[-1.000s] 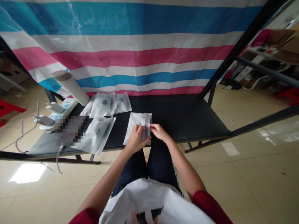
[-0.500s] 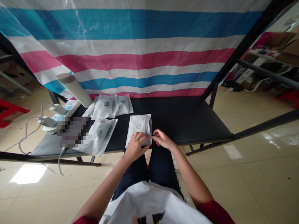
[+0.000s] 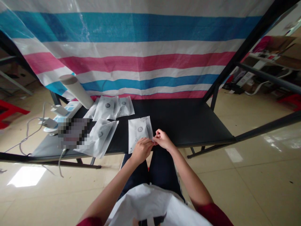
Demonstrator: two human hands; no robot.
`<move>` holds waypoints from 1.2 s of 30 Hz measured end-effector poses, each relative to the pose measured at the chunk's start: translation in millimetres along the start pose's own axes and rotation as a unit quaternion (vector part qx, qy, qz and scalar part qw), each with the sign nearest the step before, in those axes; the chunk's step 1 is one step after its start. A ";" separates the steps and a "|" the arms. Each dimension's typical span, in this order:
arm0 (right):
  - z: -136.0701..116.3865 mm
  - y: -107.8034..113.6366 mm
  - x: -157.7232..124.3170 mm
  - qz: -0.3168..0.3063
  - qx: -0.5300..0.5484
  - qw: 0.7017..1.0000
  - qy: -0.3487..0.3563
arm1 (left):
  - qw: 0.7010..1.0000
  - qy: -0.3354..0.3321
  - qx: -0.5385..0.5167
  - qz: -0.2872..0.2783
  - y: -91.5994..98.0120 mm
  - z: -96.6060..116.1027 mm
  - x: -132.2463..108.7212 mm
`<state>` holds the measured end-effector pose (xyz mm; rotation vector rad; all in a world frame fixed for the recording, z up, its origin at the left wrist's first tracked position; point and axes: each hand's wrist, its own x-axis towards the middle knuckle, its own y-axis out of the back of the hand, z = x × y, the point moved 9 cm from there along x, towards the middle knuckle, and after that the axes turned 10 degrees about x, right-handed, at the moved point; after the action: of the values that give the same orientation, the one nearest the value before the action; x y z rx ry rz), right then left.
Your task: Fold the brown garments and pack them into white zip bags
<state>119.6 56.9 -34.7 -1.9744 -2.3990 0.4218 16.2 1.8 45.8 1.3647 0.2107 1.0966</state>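
A frosted white zip bag [image 3: 138, 128] with a round grey logo lies at the front edge of the black table, slightly turned. My left hand [image 3: 143, 150] is closed on its near right corner, fingers bunched together. Right beside it, my right hand [image 3: 162, 140] pinches at the bag's right edge, its fingertips meeting those of the left. What exactly lies between the fingertips is too small to make out. To the left rests another frosted bag [image 3: 100, 138], with more of them, such as one bag [image 3: 107, 106] and a smaller bag [image 3: 125, 106], behind it.
A pale cylinder [image 3: 76, 91] stands tilted at the table's back left, beside a power strip [image 3: 68, 113] with plugged-in chargers and cables. A blurred-out flat object [image 3: 74, 133] lies near it. Striped sheeting [image 3: 141, 62] hangs behind the black table [image 3: 188, 122]; metal frame bars flank it.
My left hand has slid down and right to the bag's corner, next to my right hand. The bag has turned slightly, uncovering more of its printed front.
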 end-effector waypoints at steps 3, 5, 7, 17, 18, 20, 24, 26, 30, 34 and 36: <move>0.6 4.2 17.4 0.015 0.000 1.000 0.020 | 0.999 0.018 -0.028 0.024 5.6 5.7 -2.1; 0.3 10.5 33.4 0.041 -0.004 0.999 0.030 | 0.998 0.022 -0.047 0.036 9.3 13.1 -4.9; -3.5 17.5 51.5 0.071 -0.009 0.996 0.047 | 0.997 0.025 -0.065 0.044 12.6 21.5 -8.9; -21.5 37.0 81.2 0.147 -0.046 0.983 0.096 | 0.994 0.104 0.005 0.023 24.6 27.0 -22.2; -17.9 36.3 74.8 0.138 -0.036 0.987 0.076 | 0.992 0.119 0.023 0.023 25.4 22.9 -23.5; -8.6 31.0 57.2 0.101 -0.012 0.995 0.019 | 0.987 0.148 0.053 0.021 24.5 13.3 -27.2; 7.5 3.4 6.1 -0.037 -0.008 0.995 -0.093 | 0.985 0.159 0.065 -0.018 12.1 -0.6 -33.8; 12.0 -6.2 -18.3 -0.078 -0.023 0.990 -0.115 | 0.987 0.144 0.056 -0.038 6.2 -1.7 -34.7; 12.6 2.5 -45.3 -0.040 -0.054 0.995 -0.074 | 0.994 0.086 0.010 -0.073 0.9 8.2 -31.6; 3.8 55.0 -61.6 0.099 -0.066 0.993 0.002 | 0.993 0.060 -0.067 -0.072 4.7 13.4 -30.0; -2.2 96.7 -70.5 0.180 -0.068 0.981 0.022 | 0.993 0.076 -0.073 -0.057 7.7 7.2 -32.2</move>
<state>227.6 5.9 -41.2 -2.4572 -2.0947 0.2143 0.5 -27.6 39.6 1.1254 0.3107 1.0985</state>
